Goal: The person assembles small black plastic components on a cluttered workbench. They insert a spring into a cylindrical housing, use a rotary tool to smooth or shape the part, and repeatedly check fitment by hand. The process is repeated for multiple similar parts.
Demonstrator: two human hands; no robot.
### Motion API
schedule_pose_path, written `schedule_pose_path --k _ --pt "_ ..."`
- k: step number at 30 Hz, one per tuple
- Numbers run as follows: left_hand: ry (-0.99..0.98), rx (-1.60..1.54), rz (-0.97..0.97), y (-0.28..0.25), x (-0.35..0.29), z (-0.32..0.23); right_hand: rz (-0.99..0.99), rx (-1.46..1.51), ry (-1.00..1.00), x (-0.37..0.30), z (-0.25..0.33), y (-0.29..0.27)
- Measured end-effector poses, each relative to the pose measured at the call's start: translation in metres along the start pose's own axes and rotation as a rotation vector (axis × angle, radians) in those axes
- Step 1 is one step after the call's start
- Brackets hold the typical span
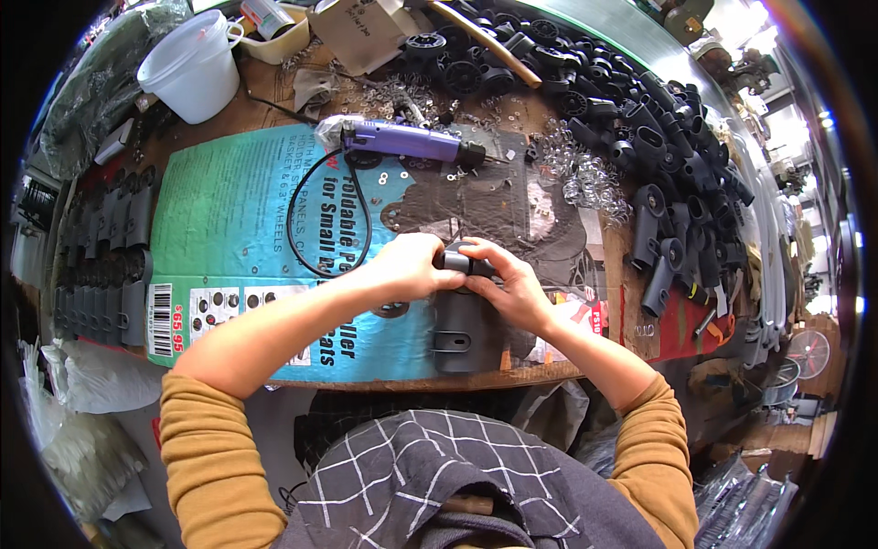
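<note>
My left hand (409, 266) and my right hand (515, 291) meet over the front middle of the table. Their fingers close round a small dark plastic part (460, 263), which they partly hide, so its exact kind is unclear. Just below them, by the table's front edge, lie dark grey plastic housings (453, 322), one showing a slotted oval end. A purple electric screwdriver (402, 141) rests beyond my hands, its bit pointing right and its black cable looping down on the left.
Printed blue cardboard (247, 220) covers the table's middle. Dark grey housings (105, 261) stand in rows at left. Black wheels and plastic parts (658, 146) are heaped at the back and right, beside loose springs (585, 174). A white bucket (192, 73) stands back left.
</note>
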State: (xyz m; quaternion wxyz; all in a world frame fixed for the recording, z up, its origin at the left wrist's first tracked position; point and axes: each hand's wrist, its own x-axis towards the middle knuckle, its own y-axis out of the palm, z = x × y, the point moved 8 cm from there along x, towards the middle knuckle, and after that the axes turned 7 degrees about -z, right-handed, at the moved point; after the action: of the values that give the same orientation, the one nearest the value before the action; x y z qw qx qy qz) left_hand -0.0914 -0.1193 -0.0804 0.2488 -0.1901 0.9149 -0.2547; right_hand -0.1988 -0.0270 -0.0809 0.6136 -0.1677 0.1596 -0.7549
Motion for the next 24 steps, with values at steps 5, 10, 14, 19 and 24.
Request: schedule_pose_path --k 5,10,14,19,24 --pt "-0.431 -0.489 0.071 0.025 0.007 0.003 -0.062 0.427 0.101 -0.009 -0.021 -0.006" --pt "-0.213 -0.801 -0.081 0.03 -0.006 -0.029 -0.079 0.891 0.488 -0.036 -0.024 0.001" --pt "0.125 -0.745 -0.201 0.004 -0.04 -0.063 -0.077 0.878 0.389 -0.046 0.017 -0.006" --pt "0.559 0.095 -0.581 -0.036 -0.088 -0.105 -0.061 0.213 0.068 -0.04 0.071 -0.024" --pt "0.67 0.134 -0.676 -0.035 -0.093 -0.1 -0.094 -0.072 0.032 -0.046 0.087 -0.026"
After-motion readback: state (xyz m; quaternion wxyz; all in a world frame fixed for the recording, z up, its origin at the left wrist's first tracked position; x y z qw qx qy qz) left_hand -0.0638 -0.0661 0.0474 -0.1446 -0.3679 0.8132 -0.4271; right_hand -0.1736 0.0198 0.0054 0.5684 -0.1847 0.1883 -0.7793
